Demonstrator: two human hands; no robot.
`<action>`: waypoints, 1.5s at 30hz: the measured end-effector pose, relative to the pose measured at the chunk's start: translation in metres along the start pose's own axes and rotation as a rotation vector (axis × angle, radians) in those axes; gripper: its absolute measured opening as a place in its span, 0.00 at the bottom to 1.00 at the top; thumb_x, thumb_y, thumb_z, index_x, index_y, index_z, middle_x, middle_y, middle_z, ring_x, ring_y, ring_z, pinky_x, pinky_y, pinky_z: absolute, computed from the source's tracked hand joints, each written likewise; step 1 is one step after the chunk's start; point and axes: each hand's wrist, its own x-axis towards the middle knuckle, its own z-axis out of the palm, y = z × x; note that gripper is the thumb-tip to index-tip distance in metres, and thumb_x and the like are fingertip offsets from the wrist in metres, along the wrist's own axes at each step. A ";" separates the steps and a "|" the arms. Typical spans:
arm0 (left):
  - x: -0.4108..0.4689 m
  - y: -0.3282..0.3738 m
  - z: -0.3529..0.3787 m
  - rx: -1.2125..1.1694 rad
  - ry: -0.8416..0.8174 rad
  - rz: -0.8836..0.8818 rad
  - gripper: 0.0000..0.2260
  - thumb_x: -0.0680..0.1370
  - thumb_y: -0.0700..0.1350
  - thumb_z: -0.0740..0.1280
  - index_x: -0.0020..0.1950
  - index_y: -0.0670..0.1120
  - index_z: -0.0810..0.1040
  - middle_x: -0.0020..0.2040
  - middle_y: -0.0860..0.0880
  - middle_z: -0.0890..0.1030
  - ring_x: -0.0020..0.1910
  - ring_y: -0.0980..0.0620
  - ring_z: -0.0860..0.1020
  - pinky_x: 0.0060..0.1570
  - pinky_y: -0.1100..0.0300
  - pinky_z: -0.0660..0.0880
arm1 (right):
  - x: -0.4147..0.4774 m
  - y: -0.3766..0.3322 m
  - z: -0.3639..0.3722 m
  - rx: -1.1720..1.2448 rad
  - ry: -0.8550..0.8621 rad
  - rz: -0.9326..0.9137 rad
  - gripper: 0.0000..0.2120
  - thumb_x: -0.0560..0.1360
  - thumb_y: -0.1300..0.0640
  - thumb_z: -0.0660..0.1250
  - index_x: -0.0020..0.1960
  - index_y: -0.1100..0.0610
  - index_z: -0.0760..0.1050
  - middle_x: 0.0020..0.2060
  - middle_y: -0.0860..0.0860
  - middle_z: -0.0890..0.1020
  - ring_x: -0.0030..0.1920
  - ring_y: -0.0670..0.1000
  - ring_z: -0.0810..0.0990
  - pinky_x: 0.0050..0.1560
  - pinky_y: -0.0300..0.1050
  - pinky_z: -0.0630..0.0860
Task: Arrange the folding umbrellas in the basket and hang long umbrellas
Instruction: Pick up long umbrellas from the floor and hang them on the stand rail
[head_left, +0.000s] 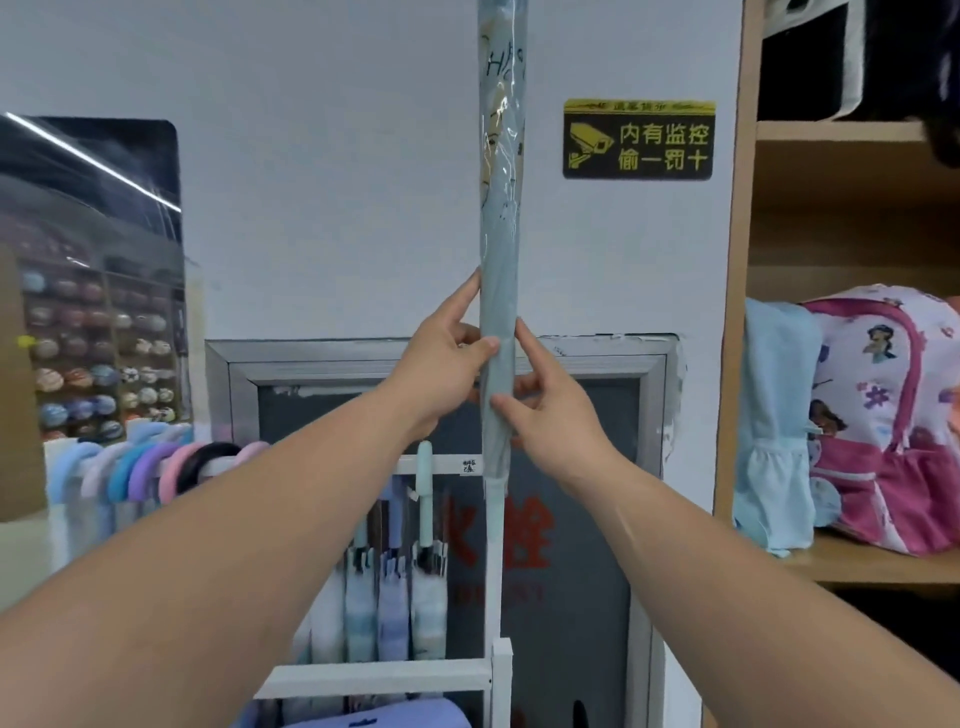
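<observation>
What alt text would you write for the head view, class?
Both hands, left hand and right hand, hold a long blue umbrella upright before a white wall. Below, curved umbrella handles hang on a white rack.

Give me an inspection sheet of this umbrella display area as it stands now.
Surface: white rack with top rail.
Job's things: long blue-grey umbrella in clear sleeve, held upright; curved handles hooked on rail at left; folding umbrellas hanging in the rack.
Clutter: nothing seen.
Grippers: left hand and right hand both grip the long umbrella.
Cables: nothing seen.
Surroundings: surveillance sign, wooden shelf with pink backpack.
</observation>
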 end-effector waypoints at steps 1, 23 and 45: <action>0.004 0.001 0.001 0.011 0.030 0.004 0.32 0.82 0.38 0.65 0.75 0.71 0.63 0.53 0.38 0.83 0.52 0.40 0.84 0.52 0.38 0.82 | 0.007 0.000 -0.002 0.004 -0.012 -0.013 0.37 0.78 0.58 0.68 0.74 0.28 0.57 0.45 0.54 0.80 0.47 0.57 0.83 0.50 0.56 0.84; 0.069 -0.010 -0.032 0.136 0.122 0.060 0.36 0.81 0.36 0.64 0.75 0.73 0.59 0.55 0.41 0.80 0.51 0.45 0.84 0.42 0.44 0.85 | 0.101 -0.004 0.017 0.019 -0.063 -0.127 0.37 0.78 0.61 0.68 0.76 0.31 0.58 0.49 0.59 0.78 0.43 0.56 0.83 0.41 0.47 0.85; 0.059 -0.074 -0.023 0.061 0.118 0.010 0.36 0.82 0.36 0.65 0.74 0.74 0.58 0.51 0.44 0.81 0.46 0.50 0.83 0.38 0.58 0.82 | 0.089 0.058 0.042 0.019 -0.093 -0.072 0.39 0.78 0.60 0.68 0.74 0.27 0.56 0.40 0.45 0.81 0.47 0.57 0.84 0.52 0.58 0.83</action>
